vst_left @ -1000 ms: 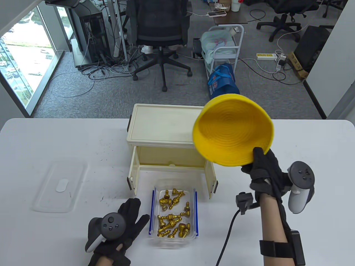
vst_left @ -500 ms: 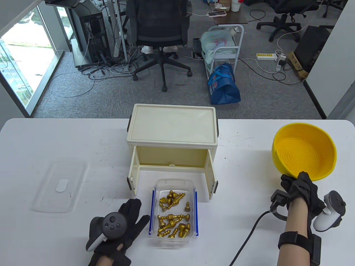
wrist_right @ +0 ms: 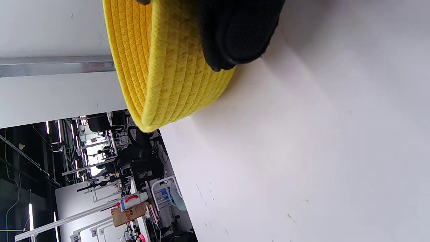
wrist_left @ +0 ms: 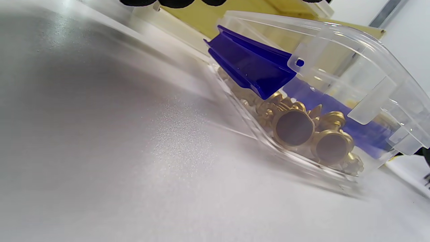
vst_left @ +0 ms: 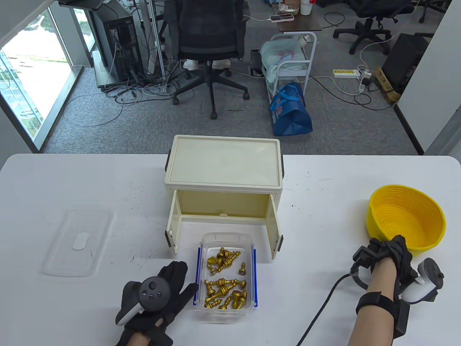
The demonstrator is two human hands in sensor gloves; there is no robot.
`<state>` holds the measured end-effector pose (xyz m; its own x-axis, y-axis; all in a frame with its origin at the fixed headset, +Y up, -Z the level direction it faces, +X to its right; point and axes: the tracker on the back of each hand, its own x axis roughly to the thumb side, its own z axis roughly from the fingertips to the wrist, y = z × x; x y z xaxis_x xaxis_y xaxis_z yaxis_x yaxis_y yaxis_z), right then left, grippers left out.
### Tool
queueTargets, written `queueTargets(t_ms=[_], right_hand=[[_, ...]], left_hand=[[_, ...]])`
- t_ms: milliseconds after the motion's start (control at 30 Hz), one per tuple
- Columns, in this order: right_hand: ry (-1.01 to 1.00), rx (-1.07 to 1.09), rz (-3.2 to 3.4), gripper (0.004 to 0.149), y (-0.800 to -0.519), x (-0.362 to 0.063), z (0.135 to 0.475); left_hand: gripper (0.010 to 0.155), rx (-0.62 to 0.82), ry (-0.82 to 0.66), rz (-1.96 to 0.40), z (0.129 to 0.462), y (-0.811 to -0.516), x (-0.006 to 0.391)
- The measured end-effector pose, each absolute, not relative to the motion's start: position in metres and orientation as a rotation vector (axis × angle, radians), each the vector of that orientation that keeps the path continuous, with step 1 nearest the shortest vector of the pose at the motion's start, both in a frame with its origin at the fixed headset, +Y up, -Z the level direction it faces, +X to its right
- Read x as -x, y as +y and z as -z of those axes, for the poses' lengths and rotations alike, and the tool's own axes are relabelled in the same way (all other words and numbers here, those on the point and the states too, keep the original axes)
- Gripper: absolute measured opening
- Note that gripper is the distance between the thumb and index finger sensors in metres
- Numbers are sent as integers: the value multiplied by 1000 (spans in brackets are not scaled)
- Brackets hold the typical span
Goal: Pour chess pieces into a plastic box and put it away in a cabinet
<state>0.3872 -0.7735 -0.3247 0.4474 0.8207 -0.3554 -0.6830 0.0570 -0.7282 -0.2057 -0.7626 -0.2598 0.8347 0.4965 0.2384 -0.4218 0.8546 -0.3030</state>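
A clear plastic box with blue latches stands on the table before the cream cabinet, whose two doors stand open. Several gold chess pieces lie in the box; they show through its wall in the left wrist view. My left hand rests flat on the table, fingers spread, touching the box's left side. My right hand grips the near rim of the empty yellow woven bowl, which sits on the table at the right; the right wrist view shows the bowl under my thumb.
The box's clear lid lies flat on the table at the left. A black cable runs from my right wrist toward the table's front edge. Beyond the table's far edge are an office chair and a blue bag.
My right hand carried the tipped yellow bowl from above the cabinet to the right and set it upright on the table. The left hand stayed beside the box.
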Motion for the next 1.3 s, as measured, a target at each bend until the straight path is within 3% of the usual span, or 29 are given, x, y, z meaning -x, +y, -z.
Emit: queueTargets(t_ms=[400, 700, 1033, 1300], right_hand=[[-118, 931, -1181, 81, -766, -383, 317], [-18, 784, -1330, 84, -728, -357, 310], [-89, 279, -2009, 85, -659, -292, 307], [-20, -158, -2421, 89, -654, -231, 285]], left_hand=[[80, 237, -311, -506, 260, -763, 208], [80, 227, -305, -517, 260, -763, 210], [80, 220, -310, -526, 260, -763, 211], [80, 211, -311, -520, 260, -763, 211]])
